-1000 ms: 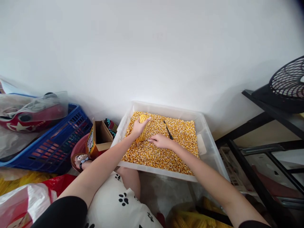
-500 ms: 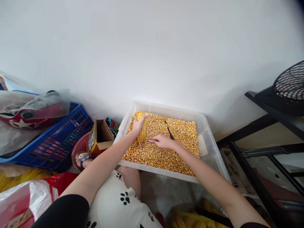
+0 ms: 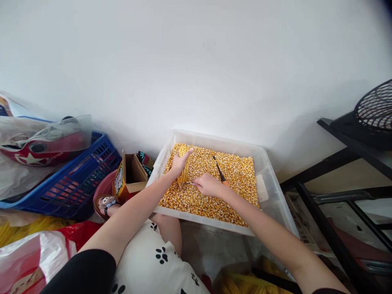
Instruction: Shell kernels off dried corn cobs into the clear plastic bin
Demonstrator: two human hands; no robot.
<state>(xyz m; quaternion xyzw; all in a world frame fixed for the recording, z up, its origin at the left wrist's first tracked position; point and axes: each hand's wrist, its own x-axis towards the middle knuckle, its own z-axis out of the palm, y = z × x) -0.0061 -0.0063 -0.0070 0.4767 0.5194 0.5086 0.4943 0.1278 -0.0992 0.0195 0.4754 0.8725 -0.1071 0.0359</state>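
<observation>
Nearest to us, at 6 o'clock, our lap shows in white cloth with black paw prints [image 3: 159, 261], and both bare forearms reach forward from it. At 8 o'clock lies a red and white plastic bag [image 3: 36, 253]. Farther on, at the centre, our right hand [image 3: 209, 185] is closed around a thin tool [image 3: 221, 174] with a dark shaft and an orange grip; its fine tip points toward 9 o'clock and meets the lower end of the corn cob [image 3: 184, 170]. Our left hand [image 3: 179, 162] grips that cob from the 9 o'clock side, fingers wrapped over its top, holding it nearly upright above the loose kernels [image 3: 232, 179]. The kernels fill a clear plastic tub [image 3: 269, 192], which stands against the white wall [image 3: 196, 61]. Just beside the tub at 9 o'clock sits an open cardboard box [image 3: 130, 175], and beyond it a blue crate [image 3: 76, 183]. At 3 o'clock stands a black metal rack [image 3: 337, 171] with a fan [image 3: 373, 110] on top.
</observation>
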